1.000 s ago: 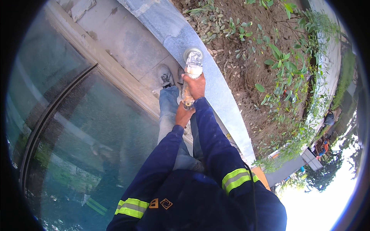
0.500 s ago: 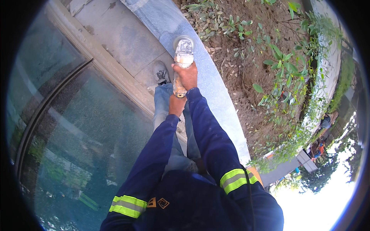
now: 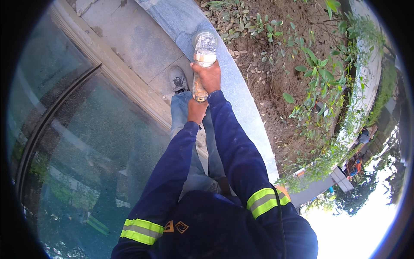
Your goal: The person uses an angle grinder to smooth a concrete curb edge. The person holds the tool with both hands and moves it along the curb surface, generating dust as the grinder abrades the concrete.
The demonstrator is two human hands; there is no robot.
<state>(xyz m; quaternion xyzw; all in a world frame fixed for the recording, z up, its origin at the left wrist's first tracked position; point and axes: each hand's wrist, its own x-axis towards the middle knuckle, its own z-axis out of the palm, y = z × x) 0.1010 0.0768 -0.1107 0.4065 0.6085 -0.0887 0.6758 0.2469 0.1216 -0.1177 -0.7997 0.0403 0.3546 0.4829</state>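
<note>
A dusty angle grinder (image 3: 204, 54) is held in both of my hands, its round disc lying against the grey stone coping (image 3: 241, 90) that curves along the planter. Wrapped round the grinder's body just behind its head is my right hand (image 3: 209, 77). My left hand (image 3: 197, 110) grips the rear end of the tool, nearer to me; part of its fingers is hidden. Pale dust coats the grinder's head and the stone around it.
To the right of the coping is a soil bed (image 3: 267, 73) with leafy plants (image 3: 317, 69) and dry leaves. On the left, a glass panel (image 3: 99, 138) in a pale frame borders a paved strip (image 3: 142, 41). My shoe (image 3: 177, 78) stands on that paving.
Both hands and the grinder have shifted slightly away from me along the coping. My grip on the tool is the same.
</note>
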